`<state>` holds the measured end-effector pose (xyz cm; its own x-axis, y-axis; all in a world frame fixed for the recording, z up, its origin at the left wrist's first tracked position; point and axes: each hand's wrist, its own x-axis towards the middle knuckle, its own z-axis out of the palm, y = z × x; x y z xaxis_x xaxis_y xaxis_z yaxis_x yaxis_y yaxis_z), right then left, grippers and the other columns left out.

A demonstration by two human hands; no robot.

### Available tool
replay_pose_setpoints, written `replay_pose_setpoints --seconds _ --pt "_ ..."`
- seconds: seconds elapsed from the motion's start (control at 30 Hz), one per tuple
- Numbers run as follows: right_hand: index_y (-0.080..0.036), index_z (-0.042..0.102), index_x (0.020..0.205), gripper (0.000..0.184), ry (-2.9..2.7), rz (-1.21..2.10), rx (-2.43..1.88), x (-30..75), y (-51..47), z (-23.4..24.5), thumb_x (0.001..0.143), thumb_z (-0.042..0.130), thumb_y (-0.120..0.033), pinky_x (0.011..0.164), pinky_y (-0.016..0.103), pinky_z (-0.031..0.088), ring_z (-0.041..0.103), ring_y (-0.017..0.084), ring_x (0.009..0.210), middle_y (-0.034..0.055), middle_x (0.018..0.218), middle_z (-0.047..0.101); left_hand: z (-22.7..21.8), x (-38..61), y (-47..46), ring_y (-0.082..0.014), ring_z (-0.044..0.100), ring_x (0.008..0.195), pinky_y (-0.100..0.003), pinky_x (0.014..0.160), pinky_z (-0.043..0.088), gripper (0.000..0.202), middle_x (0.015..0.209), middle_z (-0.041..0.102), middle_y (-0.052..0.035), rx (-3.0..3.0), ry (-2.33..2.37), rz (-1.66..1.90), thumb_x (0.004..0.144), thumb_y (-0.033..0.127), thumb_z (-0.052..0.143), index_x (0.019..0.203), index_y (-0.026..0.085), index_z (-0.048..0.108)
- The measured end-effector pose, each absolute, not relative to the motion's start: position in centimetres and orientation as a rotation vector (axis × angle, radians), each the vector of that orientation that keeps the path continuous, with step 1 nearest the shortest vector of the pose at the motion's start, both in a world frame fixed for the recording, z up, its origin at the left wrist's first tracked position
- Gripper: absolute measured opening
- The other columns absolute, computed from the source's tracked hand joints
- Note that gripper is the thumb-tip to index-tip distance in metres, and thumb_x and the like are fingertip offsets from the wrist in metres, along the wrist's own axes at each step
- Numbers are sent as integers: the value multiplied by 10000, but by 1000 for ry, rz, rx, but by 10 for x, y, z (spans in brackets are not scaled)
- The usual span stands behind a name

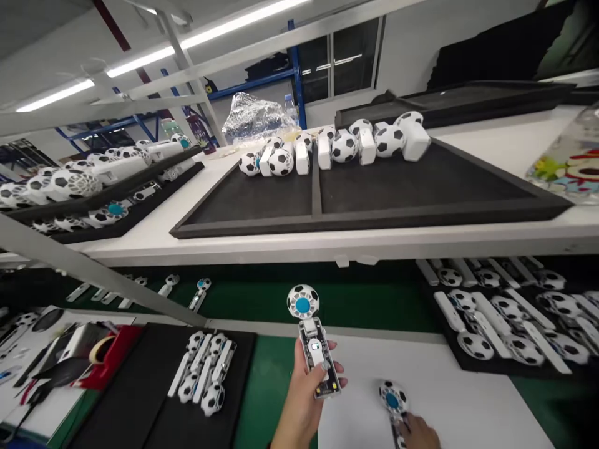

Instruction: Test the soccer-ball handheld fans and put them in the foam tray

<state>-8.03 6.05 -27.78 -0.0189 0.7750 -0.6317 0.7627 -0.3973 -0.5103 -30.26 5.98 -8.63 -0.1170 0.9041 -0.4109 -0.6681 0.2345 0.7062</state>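
My left hand (pixel 302 396) is closed around a handheld fan (pixel 319 349) with a round soccer-ball head and a blue centre. The thumb presses on the front of its handle, which shows exposed electronics and a small lit display. Lower right, my right hand (pixel 418 431) grips a second soccer-ball fan (pixel 392 399) by its handle, just over a white sheet (pixel 355 362). That hand is somewhat blurred and cut off by the bottom edge.
A shelf above carries a black divided tray (pixel 262 226) with several fans along its back. More fans fill a tray (pixel 496 368) on the right and stacked trays (pixel 112 231) on the left. Several fans lie on a black mat (pixel 126 386), near a red tape dispenser (pixel 115 355).
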Motion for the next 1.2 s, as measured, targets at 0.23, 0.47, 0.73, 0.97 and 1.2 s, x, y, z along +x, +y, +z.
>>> replay_pose_setpoints --seconds 0.23,0.47,0.73,0.97,1.2 --pt "-81 281 1386 644 -1682 1270 -2013 -105 69 -218 783 435 -248 1080 516 226 169 309 1365 210 1414 298 -47 -275 15 -167 570 693 -342 643 473 479 978 576 -57 430 1037 1414 745 305 627 1153 261 379" --pt "-413 334 1351 469 -1767 1556 -706 -132 71 -23 903 418 -299 1060 404 323 210 204 1356 -64 1509 -57 -26 -247 -17 -152 570 647 -280 594 442 535 873 587 -38 422 1103 1331 754 352 622 1199 236 349" --pt "-347 597 1121 379 -1726 1380 -863 -125 49 -6 869 385 -160 1062 397 316 315 211 1293 -49 1470 121 -20 -220 -39 -158 576 677 -273 616 428 612 883 593 -31 402 1058 1252 759 397 625 1262 272 299" --pt "-329 618 1104 404 -1695 1338 -799 -123 41 2 841 385 -127 1051 373 332 348 216 1266 -46 1460 141 -10 -219 -44 -152 538 600 -264 560 409 649 756 578 -5 402 1093 1201 757 400 623 1296 276 283" --pt "-309 630 1092 413 -1674 1326 -802 -123 35 5 822 386 -113 1039 372 347 365 221 1251 -40 1459 141 -5 -216 -46 -164 537 593 -277 550 402 661 744 587 -12 409 1061 1227 701 440 663 1247 257 338"
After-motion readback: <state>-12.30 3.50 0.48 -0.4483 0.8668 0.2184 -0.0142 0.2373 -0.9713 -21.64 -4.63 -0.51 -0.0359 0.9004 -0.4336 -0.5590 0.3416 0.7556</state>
